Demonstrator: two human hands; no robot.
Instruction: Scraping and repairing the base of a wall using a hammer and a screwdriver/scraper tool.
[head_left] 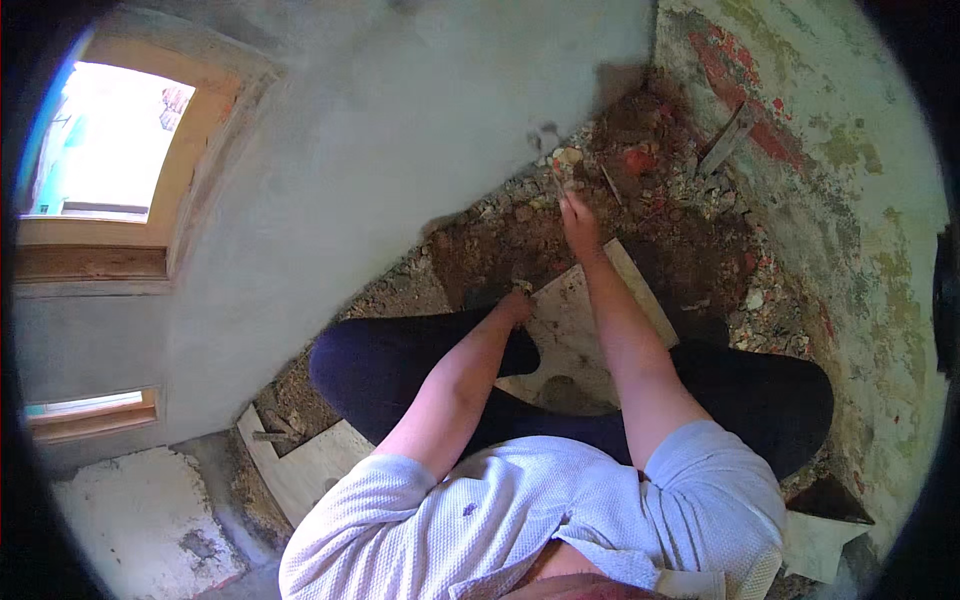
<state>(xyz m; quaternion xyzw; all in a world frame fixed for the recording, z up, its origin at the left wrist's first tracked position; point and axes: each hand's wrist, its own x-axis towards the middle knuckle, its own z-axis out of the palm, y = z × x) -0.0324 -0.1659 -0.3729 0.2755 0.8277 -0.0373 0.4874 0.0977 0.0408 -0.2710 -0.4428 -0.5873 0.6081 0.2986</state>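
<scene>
My right hand (581,228) reaches forward over the broken ground close to the grey wall. Its fingers are closed around a thin, narrow thing (559,180) that points toward the rubble at the wall's foot; its kind is too small to tell. My left hand (516,306) is low and nearer to me, beside the left edge of a pale flat board (570,335). The left fingers look curled in, and what they hold, if anything, I cannot make out. Between my bent legs lies the board, partly under my right forearm.
Dug brown soil (475,255) and loose rubble (755,300) fill the corner between the smooth grey wall (400,130) and a peeling wall (860,220). A strip of wood (725,138) leans at the right. Another pale board (325,465) lies behind my left knee.
</scene>
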